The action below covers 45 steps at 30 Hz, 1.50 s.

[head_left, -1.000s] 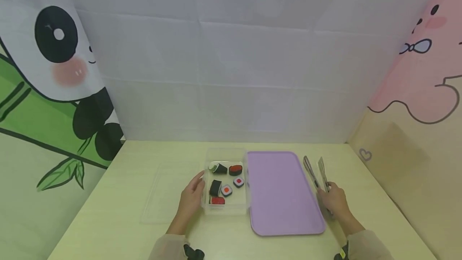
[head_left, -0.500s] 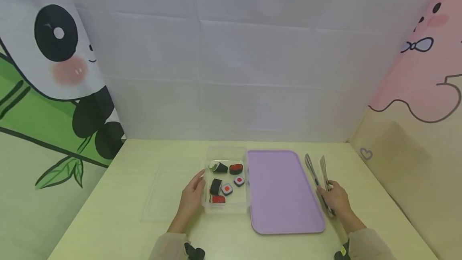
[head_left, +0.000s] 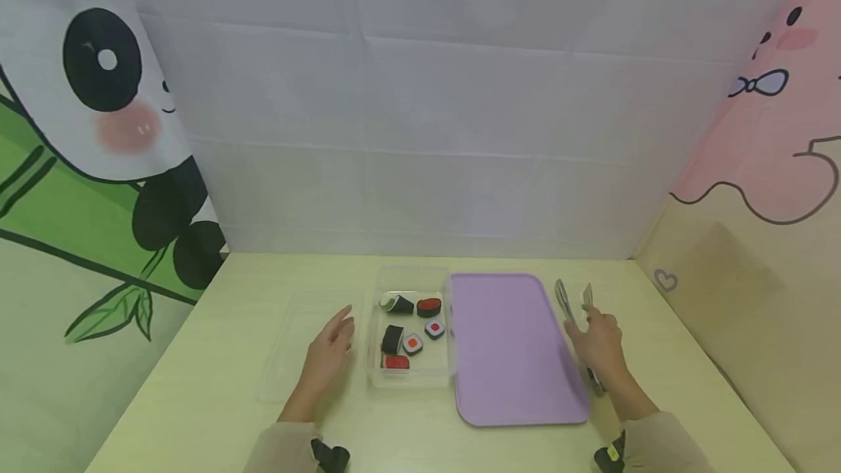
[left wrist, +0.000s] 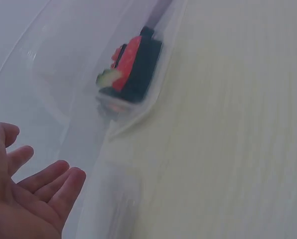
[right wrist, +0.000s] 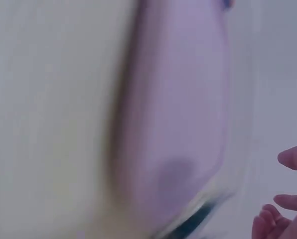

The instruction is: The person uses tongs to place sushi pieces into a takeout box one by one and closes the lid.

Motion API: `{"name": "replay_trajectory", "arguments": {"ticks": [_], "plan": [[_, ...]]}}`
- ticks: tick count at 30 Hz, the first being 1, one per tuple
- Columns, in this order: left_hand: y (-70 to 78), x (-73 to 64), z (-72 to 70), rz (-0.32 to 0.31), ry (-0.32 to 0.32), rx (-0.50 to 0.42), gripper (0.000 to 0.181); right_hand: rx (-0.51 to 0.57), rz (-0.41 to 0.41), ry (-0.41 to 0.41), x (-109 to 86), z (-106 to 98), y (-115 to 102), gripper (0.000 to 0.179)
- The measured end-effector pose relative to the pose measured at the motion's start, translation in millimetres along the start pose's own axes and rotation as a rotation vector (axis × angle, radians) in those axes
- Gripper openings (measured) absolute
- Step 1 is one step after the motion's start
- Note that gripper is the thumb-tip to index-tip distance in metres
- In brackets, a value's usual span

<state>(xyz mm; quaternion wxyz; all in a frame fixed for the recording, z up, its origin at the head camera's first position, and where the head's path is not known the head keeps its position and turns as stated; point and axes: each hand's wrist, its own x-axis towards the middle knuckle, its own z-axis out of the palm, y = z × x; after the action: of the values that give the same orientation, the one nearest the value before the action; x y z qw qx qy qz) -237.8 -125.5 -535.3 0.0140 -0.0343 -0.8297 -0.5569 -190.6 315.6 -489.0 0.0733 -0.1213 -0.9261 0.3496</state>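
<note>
A clear plastic box point(head_left: 414, 379) holds several toy sushi pieces, among them a dark roll point(head_left: 392, 339) and a red-topped piece point(head_left: 429, 306). My left hand point(head_left: 326, 358) hovers left of the box, over a transparent lid point(head_left: 279, 363); its fingers are loosely spread in the left wrist view and hold nothing. Metal tongs point(head_left: 562, 293) lie with their arms spread, right of the purple tray point(head_left: 519, 356). Above them is my right hand point(head_left: 599, 349), partly hiding their middle. In the right wrist view its fingers point(right wrist: 290, 158) are apart, with nothing between them.
The tray stands right beside the box, between it and the tongs, on a pale wooden tabletop point(head_left: 407, 433). A white cloth wall point(head_left: 427, 130) rises behind the table, with printed cartoon sheets at both sides.
My left hand has come off the box side and moved left. My right hand has let go of the tongs and shifted slightly up and left. The box and tray stay put.
</note>
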Motion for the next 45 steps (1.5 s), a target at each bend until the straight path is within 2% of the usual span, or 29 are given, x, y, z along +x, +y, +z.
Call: {"name": "replay_trajectory", "arguments": {"ticks": [4, 8, 10, 12, 14, 16, 19, 21, 25, 29, 34, 38, 42, 45], "plan": [[-8.6, 0.2, -36.0, -0.004, 0.002, 0.078, 0.049, 0.093, -0.160, 0.002, -19.1, 19.0, -72.0, 0.057], [-16.6, 1.4, -63.7, -0.094, -0.001, 0.199, 0.055, 0.168, -0.315, -0.092, -55.2, 53.7, -146.5, 0.054], [-20.0, 2.0, -72.6, -0.132, 0.005, 0.265, 0.058, 0.195, -0.375, -0.182, -74.5, 77.3, -177.3, 0.055], [-22.6, 2.3, -78.6, -0.154, 0.012, 0.322, 0.060, 0.194, -0.393, -0.278, -92.8, 102.8, -202.7, 0.057], [-24.9, 2.3, -81.4, -0.158, 0.051, 0.383, 0.060, 0.187, -0.409, -0.359, -107.4, 129.0, -221.6, 0.058], [-27.3, 2.6, -82.7, -0.146, 0.096, 0.429, 0.058, 0.160, -0.408, -0.405, -117.9, 154.5, -235.7, 0.058], [-29.3, 3.5, -83.9, -0.146, 0.132, 0.475, 0.058, 0.131, -0.362, -0.446, -123.8, 188.2, -249.6, 0.060], [-31.0, 4.6, -85.5, -0.149, 0.124, 0.487, 0.060, 0.120, -0.311, -0.448, -122.2, 207.0, -256.2, 0.062], [-36.3, 7.2, -89.4, -0.174, 0.068, 0.478, 0.065, 0.128, -0.227, -0.387, -111.0, 235.5, -262.4, 0.067], [-43.5, 10.8, -92.4, -0.200, 0.055, 0.432, 0.066, 0.138, -0.182, -0.305, -98.9, 255.7, -259.7, 0.067], [-47.6, 12.1, -97.7, -0.234, 0.038, 0.414, 0.063, 0.177, -0.165, -0.242, -94.8, 266.8, -254.2, 0.059], [-49.7, 11.8, -110.9, -0.264, -0.005, 0.397, 0.058, 0.200, -0.159, -0.233, -94.5, 267.6, -253.8, 0.052], [-55.5, 10.4, -127.7, -0.287, -0.063, 0.311, 0.059, 0.242, -0.162, -0.235, -93.5, 267.4, -253.3, 0.044], [-58.4, 6.0, -138.6, -0.297, -0.092, 0.224, 0.062, 0.328, -0.177, -0.267, -93.1, 265.4, -255.4, 0.040]]}}
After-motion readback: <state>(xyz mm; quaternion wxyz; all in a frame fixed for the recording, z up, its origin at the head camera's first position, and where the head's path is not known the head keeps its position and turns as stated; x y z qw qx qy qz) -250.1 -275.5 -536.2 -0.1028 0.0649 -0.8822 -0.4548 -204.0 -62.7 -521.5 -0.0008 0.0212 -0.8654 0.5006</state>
